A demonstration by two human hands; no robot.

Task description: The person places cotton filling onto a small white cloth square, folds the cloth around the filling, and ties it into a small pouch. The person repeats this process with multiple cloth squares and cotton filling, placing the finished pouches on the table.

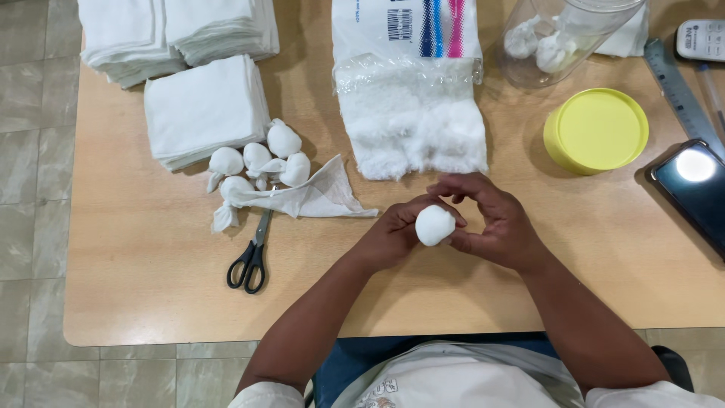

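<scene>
1. Far left, on the wooden desk [136, 249]: stacks of folded white gauze squares [204, 109], two piles at the top edge and one nearer pile just below them.
2. Just right of the nearer pile: a cluster of small tied gauze balls [260, 159], touching one another, with one loose gauze sheet [321, 196] spread flat beside them toward the centre.
3. Below that cluster: black-handled scissors [253, 253], lying closed on the desk, blades pointing up under the loose sheet.
4. Centre top: an opened plastic bag of white cotton wool [411, 128], lying flat, fluffy cotton showing at its lower end.
5. Centre, just below the bag: left hand [393, 234] with its grip closed on a round white cotton ball [435, 224], fingers curled around its left side.
6. Right beside it: right hand [495, 223], thumb and fingers pinching the same ball from the right; ball held between both hands, a little above the desk surface.
7. Upper right: a clear plastic jar [566, 38] on its side, a few white balls inside.
8. Below the jar: a yellow round lid [596, 130], flat on the desk.
9. Far right: a metal ruler [680, 91] and a dark phone [695, 193] with a lit glare on its screen.
</scene>
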